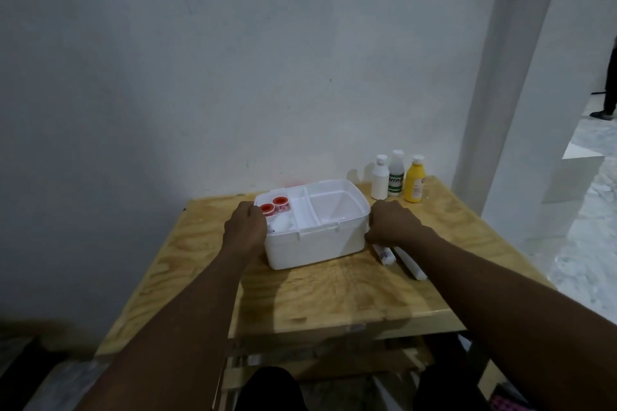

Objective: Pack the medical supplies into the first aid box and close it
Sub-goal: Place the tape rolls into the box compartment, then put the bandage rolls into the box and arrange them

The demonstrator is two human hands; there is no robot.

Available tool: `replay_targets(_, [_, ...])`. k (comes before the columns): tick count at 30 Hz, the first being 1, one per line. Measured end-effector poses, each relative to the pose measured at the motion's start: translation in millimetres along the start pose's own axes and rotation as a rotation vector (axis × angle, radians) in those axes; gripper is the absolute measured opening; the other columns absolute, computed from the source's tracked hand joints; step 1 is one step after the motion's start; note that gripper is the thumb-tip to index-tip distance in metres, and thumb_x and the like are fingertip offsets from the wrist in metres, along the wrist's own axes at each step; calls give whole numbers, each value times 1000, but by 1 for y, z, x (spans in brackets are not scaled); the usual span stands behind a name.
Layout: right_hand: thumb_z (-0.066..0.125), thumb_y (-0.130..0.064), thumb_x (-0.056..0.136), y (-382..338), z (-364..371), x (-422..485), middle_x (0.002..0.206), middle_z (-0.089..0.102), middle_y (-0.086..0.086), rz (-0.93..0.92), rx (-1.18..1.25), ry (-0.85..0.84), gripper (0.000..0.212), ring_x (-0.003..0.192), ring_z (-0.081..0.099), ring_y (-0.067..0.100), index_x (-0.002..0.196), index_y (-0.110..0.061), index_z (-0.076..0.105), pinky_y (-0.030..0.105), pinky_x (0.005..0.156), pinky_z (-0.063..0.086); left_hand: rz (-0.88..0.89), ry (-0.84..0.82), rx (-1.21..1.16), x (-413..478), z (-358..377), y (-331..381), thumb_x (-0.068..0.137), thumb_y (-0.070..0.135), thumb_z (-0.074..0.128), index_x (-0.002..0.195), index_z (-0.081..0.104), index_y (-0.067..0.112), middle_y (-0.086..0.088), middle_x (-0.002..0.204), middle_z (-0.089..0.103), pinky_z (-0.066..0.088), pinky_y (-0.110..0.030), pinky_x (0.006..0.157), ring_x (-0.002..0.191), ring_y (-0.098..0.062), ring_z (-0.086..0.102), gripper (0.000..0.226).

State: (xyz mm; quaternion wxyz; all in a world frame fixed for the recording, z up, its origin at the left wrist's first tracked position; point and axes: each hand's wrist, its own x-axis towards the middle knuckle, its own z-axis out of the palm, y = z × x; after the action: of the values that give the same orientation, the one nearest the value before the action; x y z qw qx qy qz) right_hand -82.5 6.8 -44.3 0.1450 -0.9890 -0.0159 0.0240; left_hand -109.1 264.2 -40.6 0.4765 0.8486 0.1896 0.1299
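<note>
A white first aid box [314, 245] stands open in the middle of a wooden table [334, 290]. Its left compartment holds two red-capped rolls [273, 204] and a white item [283, 223]; the right compartment [337, 207] looks bare. My left hand [245, 227] curls against the box's left end. On the box's right end rests my right hand [392, 222], fingers curled. Just under that hand, white rolled supplies [385, 253] and a white long pack [412, 264] lie on the table. Whether either hand grips the box is unclear.
Three bottles stand at the table's back right by the wall: a white one [380, 178], a clear one with a green label [396, 173] and a yellow one [415, 180]. A white pillar [507, 77] rises to the right. A person's leg [609, 87] shows far right.
</note>
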Motion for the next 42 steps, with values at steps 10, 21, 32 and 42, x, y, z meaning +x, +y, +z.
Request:
replay_targets(10, [69, -27, 76, 8, 5, 8, 76, 49, 3, 22, -20, 81, 31, 69, 52, 18, 70, -19, 39, 26, 48, 34, 46, 5, 57, 4, -3, -5, 103, 29, 32, 131, 58, 15, -9, 129, 63, 52, -44, 97, 112, -29, 59, 40])
replay_targets(21, [71, -28, 73, -37, -77, 9, 111, 65, 12, 55, 552, 463, 42, 103, 66, 31, 110, -11, 61, 39, 90, 53, 62, 35, 95, 11, 1, -8, 103, 29, 33, 133, 58, 15, -10, 131, 63, 45, -35, 84, 113, -29, 59, 41])
replay_targets(32, [72, -25, 80, -123, -19, -1, 105, 64, 6, -131, 388, 152, 33, 93, 64, 26, 108, -12, 59, 33, 77, 52, 102, 24, 93, 13, 2, -9, 105, 28, 36, 137, 55, 14, -11, 135, 61, 48, -34, 85, 113, -27, 59, 40])
replay_targets(42, [69, -18, 84, -131, 1, -3, 82, 54, 4, -131, 238, 247, 18, 73, 53, 22, 90, -13, 53, 28, 63, 40, 118, 11, 99, 14, 0, -12, 103, 30, 35, 130, 57, 16, -9, 129, 64, 52, -42, 94, 109, -28, 60, 38])
